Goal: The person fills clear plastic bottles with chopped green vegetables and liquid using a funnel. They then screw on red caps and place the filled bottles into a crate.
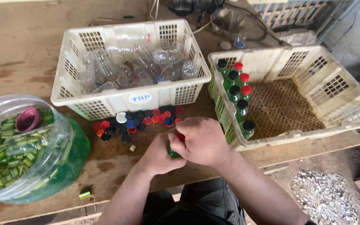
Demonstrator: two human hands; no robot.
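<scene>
Close to the wooden table's (30,46) front edge, the left hand (160,156) grips a small green bottle (172,152) while the right hand (203,141) closes over its red cap (181,136); best kept upright, with the loose caps (136,121) just beyond.

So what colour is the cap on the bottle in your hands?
Red cap, on a green bottle; head view.

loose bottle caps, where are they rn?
Head view: loose caps lie on the wooden table against the front wall of the left white crate, just beyond both hands.
</scene>
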